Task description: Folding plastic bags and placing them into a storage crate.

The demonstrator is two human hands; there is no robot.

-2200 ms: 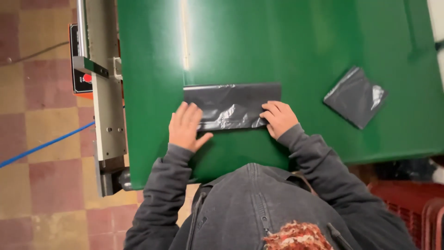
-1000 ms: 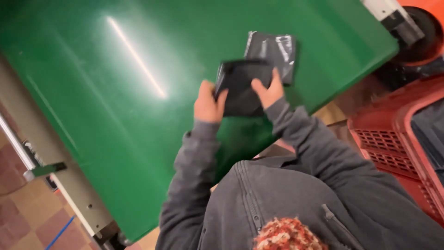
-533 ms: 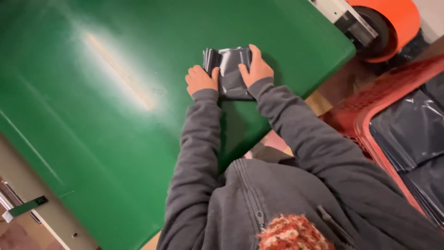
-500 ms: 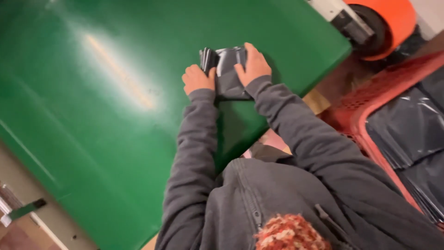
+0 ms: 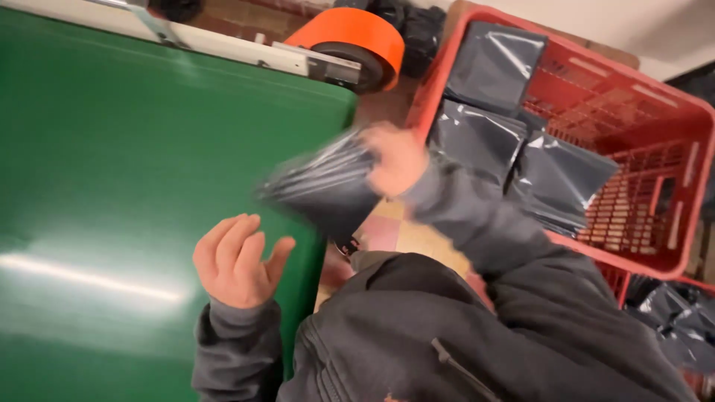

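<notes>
The right hand [image 5: 396, 158], blurred, gripped a folded black bag [image 5: 324, 190] in the air between the green table [image 5: 112, 171] and the red crate [image 5: 655, 179]. The left hand [image 5: 237, 260] hung over the table edge, fingers loosely curled and empty. Carrying it well likely called for a firm pinch, so the folds stayed together, and a flat landing. Folded bags [image 5: 514, 126] already crowded the crate's near side, and an orange roll [image 5: 357, 41] sat beside its corner.

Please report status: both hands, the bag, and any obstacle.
Right hand grips folded black bag, blurred, near red crate. Left hand empty, open over green table. Nothing in the way.
</notes>
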